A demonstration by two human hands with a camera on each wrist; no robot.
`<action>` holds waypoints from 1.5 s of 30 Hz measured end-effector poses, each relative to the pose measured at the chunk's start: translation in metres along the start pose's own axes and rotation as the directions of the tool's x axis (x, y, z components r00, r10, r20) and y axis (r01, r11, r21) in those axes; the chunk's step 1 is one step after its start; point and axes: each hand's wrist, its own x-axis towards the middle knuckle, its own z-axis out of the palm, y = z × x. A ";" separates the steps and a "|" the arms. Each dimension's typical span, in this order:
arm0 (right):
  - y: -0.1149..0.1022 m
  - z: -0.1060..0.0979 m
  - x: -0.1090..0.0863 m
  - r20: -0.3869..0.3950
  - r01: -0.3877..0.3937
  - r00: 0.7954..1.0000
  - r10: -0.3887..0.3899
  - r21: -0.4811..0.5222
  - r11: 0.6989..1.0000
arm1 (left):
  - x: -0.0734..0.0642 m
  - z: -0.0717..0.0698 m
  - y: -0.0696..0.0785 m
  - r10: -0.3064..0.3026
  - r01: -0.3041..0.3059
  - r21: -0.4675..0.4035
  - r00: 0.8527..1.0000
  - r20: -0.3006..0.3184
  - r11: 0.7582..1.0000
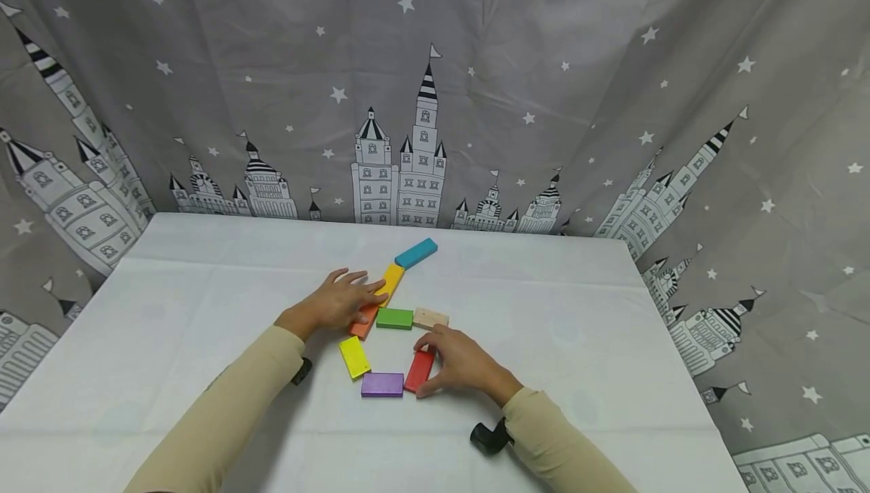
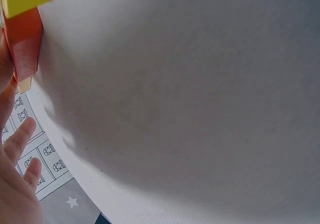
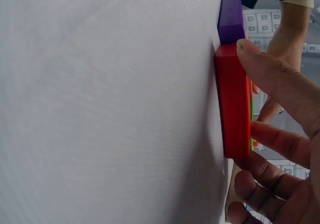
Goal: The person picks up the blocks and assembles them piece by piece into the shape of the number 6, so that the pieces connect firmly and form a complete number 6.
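Note:
Flat rectangular blocks form a loop with a tail on the white table. My right hand (image 1: 462, 363) pinches the red block (image 1: 418, 371), thumb at its near end and fingers at its far end; the right wrist view shows this grip from the side. My left hand (image 1: 340, 301) rests with fairly straight fingers over the orange block (image 1: 360, 329) and the lower part of the amber block (image 1: 392, 279), partly hiding both. Beside the red one lies a purple block (image 1: 382, 384). A yellow block (image 1: 355, 358), a green block (image 1: 394, 318) and a plain wood block (image 1: 431, 317) complete the ring.
A blue block (image 1: 417, 253) lies at the far end of the tail, touching the amber one's corner. White cloth (image 1: 578, 342) covers the table. Behind it hangs a grey curtain (image 1: 489, 63) printed with castles and stars.

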 end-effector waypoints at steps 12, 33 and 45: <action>0.008 -0.012 0.002 0.006 0.033 0.999 -0.034 0.079 0.996 | -0.001 0.002 0.000 -0.011 0.011 -0.026 1.000 -0.008 1.000; 0.035 -0.052 0.053 0.227 0.204 0.956 -0.187 -0.051 0.978 | 0.000 0.000 -0.001 -0.011 0.012 -0.037 1.000 0.017 0.999; 0.032 -0.060 0.067 0.315 0.148 0.941 -0.123 -0.057 0.987 | -0.002 -0.002 0.000 -0.003 0.003 -0.023 1.000 0.005 1.000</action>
